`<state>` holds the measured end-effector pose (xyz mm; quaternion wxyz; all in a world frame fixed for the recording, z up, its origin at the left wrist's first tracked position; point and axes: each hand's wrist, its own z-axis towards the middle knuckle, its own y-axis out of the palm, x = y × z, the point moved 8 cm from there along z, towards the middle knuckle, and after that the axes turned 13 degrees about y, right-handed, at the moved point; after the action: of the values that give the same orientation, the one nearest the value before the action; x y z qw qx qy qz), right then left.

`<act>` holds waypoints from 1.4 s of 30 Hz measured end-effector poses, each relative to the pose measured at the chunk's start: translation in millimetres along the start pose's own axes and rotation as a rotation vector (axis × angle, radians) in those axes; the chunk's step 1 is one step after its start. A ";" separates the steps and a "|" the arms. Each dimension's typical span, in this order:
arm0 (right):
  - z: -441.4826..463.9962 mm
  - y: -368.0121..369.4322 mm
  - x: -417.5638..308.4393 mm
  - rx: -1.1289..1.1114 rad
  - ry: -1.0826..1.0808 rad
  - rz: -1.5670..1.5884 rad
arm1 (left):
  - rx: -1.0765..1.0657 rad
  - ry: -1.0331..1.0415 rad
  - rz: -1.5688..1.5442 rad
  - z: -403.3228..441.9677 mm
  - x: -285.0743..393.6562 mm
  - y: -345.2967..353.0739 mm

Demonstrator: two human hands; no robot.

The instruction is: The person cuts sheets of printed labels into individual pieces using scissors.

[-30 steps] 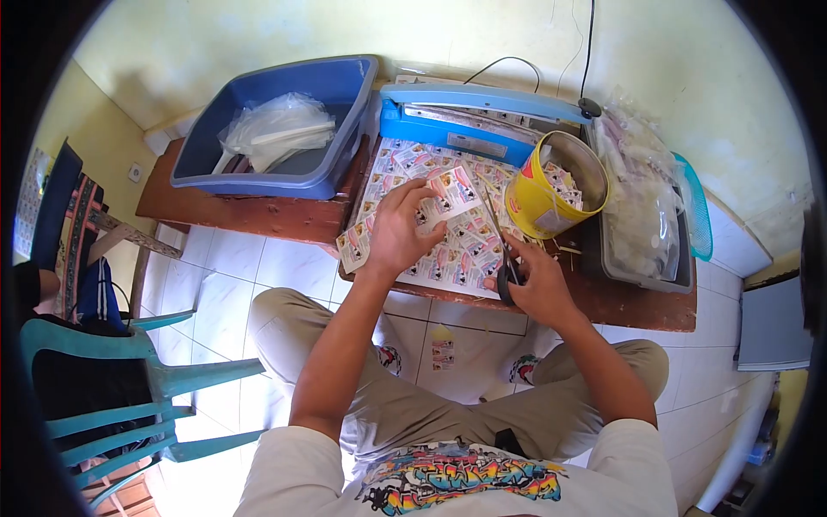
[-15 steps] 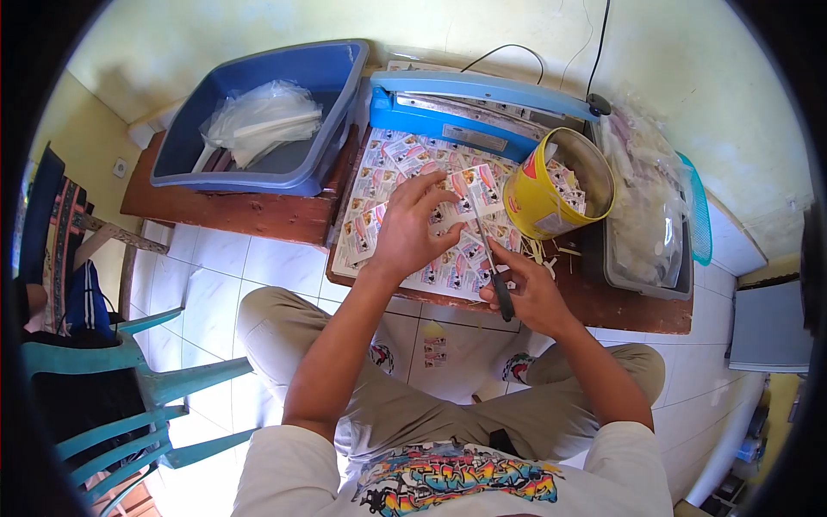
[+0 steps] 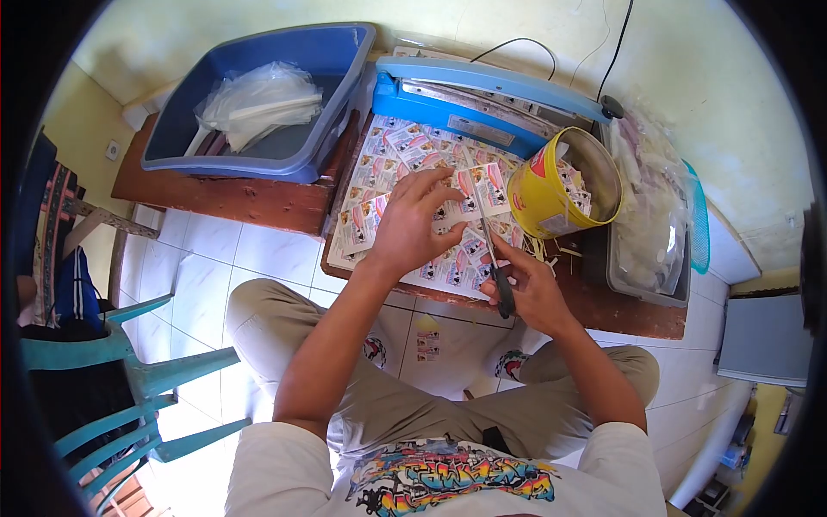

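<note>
My left hand (image 3: 415, 220) holds a small printed paper piece (image 3: 482, 189) by its left side, over the table. In my right hand (image 3: 527, 284) are black-handled scissors (image 3: 501, 289), their blades pointing up and lying across the paper piece. Printed label sheets and cut pieces (image 3: 366, 226) lie beneath both hands. Just right of the held paper stands a yellow tin (image 3: 538, 194), tilted, with cut labels inside. Thin paper strips (image 3: 538, 247) are scattered beside my right hand.
A blue paper cutter or sealer (image 3: 465, 121) sits behind the sheets. The blue tub (image 3: 301, 164) with plastic bags is at the left, and a grey tray (image 3: 642, 291) of plastic bags at the right. A green chair (image 3: 181, 370) stands at lower left.
The scissors have turned more upright, and their blades now cross the paper piece. The view has shifted slightly. Both hands keep their hold.
</note>
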<state>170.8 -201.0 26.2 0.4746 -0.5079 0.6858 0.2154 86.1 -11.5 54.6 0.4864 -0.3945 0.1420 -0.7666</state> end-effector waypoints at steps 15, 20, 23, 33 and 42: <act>-0.6 -1.0 2.2 0.009 -0.003 -0.018 | -0.005 -0.004 0.012 -0.3 1.0 1.2; -2.0 1.0 2.1 -0.003 0.041 0.001 | -0.015 -0.004 0.014 -0.4 1.5 2.5; -2.2 -0.2 1.0 -0.005 0.025 0.000 | -0.017 -0.003 0.009 -0.6 0.5 3.6; 0.7 -1.7 3.5 -0.013 0.015 0.010 | 0.000 -0.018 -0.003 -0.8 -1.3 2.8; 1.5 -1.4 -0.2 -0.012 0.057 0.022 | 0.022 -0.001 -0.007 -1.3 -2.8 2.2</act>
<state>172.8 -200.3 26.0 0.4495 -0.5091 0.7032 0.2103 87.1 -10.4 51.2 0.4881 -0.3900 0.1322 -0.7695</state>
